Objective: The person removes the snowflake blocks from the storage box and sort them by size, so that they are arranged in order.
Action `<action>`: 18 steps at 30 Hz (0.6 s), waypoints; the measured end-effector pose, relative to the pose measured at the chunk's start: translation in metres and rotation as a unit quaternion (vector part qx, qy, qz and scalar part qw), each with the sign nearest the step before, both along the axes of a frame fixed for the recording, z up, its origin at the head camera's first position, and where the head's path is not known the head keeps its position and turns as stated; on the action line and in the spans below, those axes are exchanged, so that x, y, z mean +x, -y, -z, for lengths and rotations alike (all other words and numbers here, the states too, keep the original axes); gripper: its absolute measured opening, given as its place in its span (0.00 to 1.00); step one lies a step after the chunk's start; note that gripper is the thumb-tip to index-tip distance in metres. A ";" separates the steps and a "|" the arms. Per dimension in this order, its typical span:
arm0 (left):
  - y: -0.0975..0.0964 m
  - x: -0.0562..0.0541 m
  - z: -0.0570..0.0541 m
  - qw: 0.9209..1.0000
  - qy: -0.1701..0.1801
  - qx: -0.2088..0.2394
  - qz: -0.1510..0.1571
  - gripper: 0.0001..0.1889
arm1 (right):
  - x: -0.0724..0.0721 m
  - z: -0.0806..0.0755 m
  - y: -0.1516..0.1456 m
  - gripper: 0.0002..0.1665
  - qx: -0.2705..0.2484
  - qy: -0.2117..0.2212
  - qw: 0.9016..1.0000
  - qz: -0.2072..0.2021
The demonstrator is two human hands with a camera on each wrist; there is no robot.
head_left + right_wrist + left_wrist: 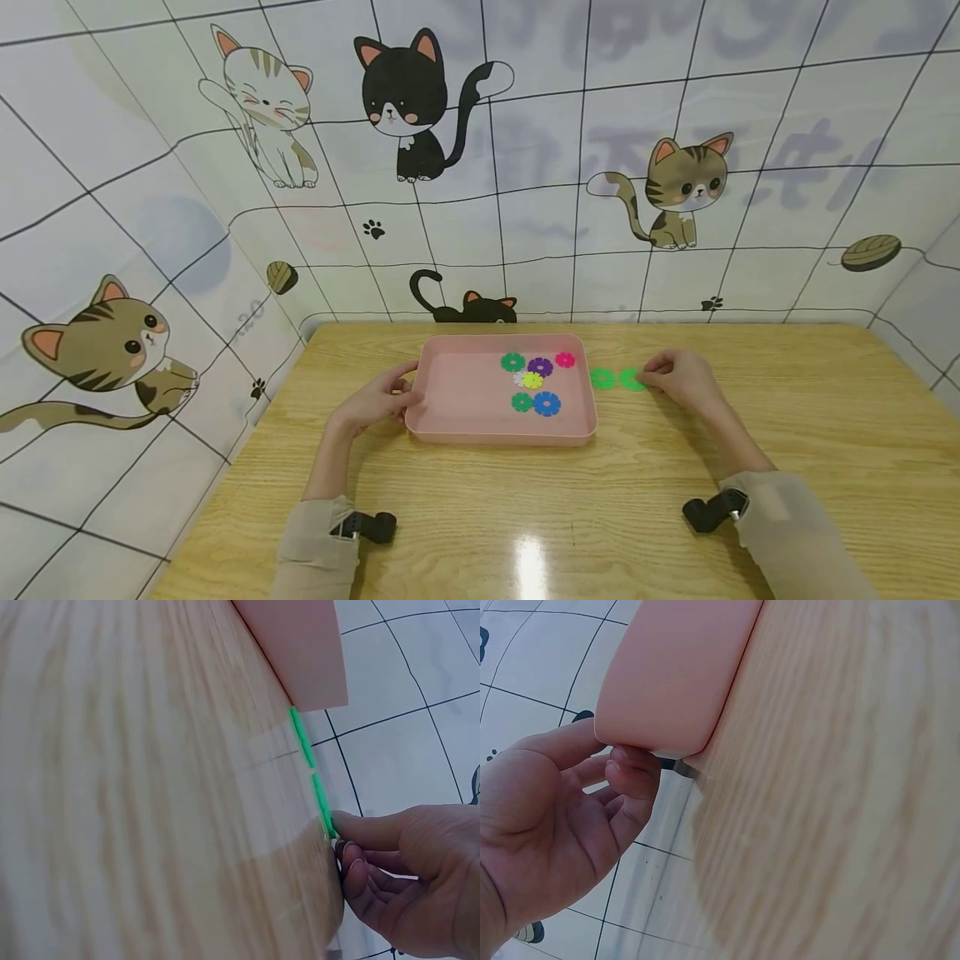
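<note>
A pink tray point(465, 400) sits on the wooden table, its left wall gripped by my left hand point(371, 406), thumb at the rim and fingers outside. In the left wrist view those fingertips point(622, 766) curl against the tray's corner. My right hand point(682, 379) pinches the edge of a green notched building disc point(631, 380) lying flat on the table, right of the tray. Between that disc and the tray lies another green disc point(602, 379). In the right wrist view both discs appear edge-on in a line, with the thumb on the nearer one point(322, 806).
Inside the tray's right half lie several notched discs: green point(513, 362), purple point(540, 367), pink point(565, 359), yellow point(532, 381) over white point(518, 379), another green point(522, 402) and blue point(547, 404). A cat-patterned wall point(540, 225) stands behind the table point(465, 508).
</note>
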State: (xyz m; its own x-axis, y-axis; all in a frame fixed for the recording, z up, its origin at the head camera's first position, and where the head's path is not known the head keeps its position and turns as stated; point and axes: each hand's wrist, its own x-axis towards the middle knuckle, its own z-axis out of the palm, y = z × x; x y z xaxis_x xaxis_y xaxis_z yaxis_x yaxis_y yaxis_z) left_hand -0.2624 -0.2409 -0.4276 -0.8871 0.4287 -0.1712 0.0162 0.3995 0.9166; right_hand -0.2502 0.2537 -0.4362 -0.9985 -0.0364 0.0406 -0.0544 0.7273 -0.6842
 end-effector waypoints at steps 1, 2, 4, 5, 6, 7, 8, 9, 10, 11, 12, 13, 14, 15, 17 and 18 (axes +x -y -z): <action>0.000 0.000 0.000 1.000 -0.001 0.000 0.001 0.35 | 0.000 0.000 0.000 0.15 -0.003 0.002 1.000 -0.001; 0.000 0.000 -0.001 1.000 -0.001 0.000 0.001 0.35 | 0.000 0.000 -0.001 0.15 -0.008 0.003 1.000 -0.003; 0.000 0.000 -0.001 1.000 -0.001 -0.001 0.003 0.36 | 0.000 0.000 -0.001 0.15 -0.017 0.008 1.000 -0.006; 0.000 0.000 -0.001 1.000 -0.001 -0.001 0.003 0.36 | 0.000 0.000 -0.002 0.16 -0.021 0.010 1.000 -0.007; 0.000 0.000 -0.001 1.000 0.000 -0.001 0.004 0.36 | 0.000 0.000 -0.002 0.16 -0.024 0.011 1.000 -0.008; 0.000 0.000 -0.001 1.000 0.000 -0.001 0.003 0.36 | 0.000 0.000 -0.002 0.16 -0.027 0.012 1.000 -0.009; 0.000 0.000 -0.001 1.000 0.000 -0.001 0.003 0.36 | 0.000 0.000 -0.001 0.16 -0.028 0.011 0.999 -0.011; 0.000 0.000 -0.001 1.000 0.000 0.000 0.004 0.36 | 0.000 -0.001 -0.001 0.16 -0.028 0.011 0.999 -0.010; 0.000 0.001 -0.001 1.000 0.002 0.002 0.001 0.35 | 0.001 -0.002 -0.001 0.16 -0.030 0.009 0.999 -0.011; 0.000 0.001 -0.002 1.000 0.003 0.003 0.000 0.35 | 0.001 -0.003 0.000 0.16 -0.030 0.008 0.999 -0.011; 0.000 0.001 -0.002 1.000 0.004 0.004 -0.001 0.36 | 0.001 -0.004 0.000 0.16 -0.030 0.007 0.999 -0.011; -0.001 0.001 -0.002 1.000 0.005 0.005 -0.001 0.36 | 0.002 -0.004 0.000 0.16 -0.030 0.006 0.999 -0.011; -0.001 0.001 -0.002 1.000 0.007 0.005 -0.003 0.36 | 0.002 -0.005 0.000 0.16 -0.029 0.003 1.000 -0.010; -0.001 0.001 -0.002 1.000 0.008 0.006 -0.004 0.36 | 0.001 -0.006 0.001 0.16 -0.026 -0.002 1.000 -0.007; -0.001 0.001 -0.001 1.000 0.010 0.007 -0.004 0.36 | 0.000 -0.008 0.001 0.18 -0.016 -0.011 1.000 -0.002; -0.001 0.000 -0.001 1.000 0.010 0.008 -0.003 0.36 | 0.000 -0.009 0.002 0.18 -0.013 -0.014 1.000 0.000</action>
State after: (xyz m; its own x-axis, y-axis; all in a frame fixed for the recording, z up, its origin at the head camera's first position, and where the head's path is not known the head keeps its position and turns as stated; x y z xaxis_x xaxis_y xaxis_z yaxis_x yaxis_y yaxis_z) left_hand -0.2620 -0.2404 -0.4270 -0.8860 0.4268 -0.1813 -0.0034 0.3850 0.9229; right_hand -0.2502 0.2519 -0.4269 -0.9970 -0.0340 0.0690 -0.0727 0.7094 -0.7011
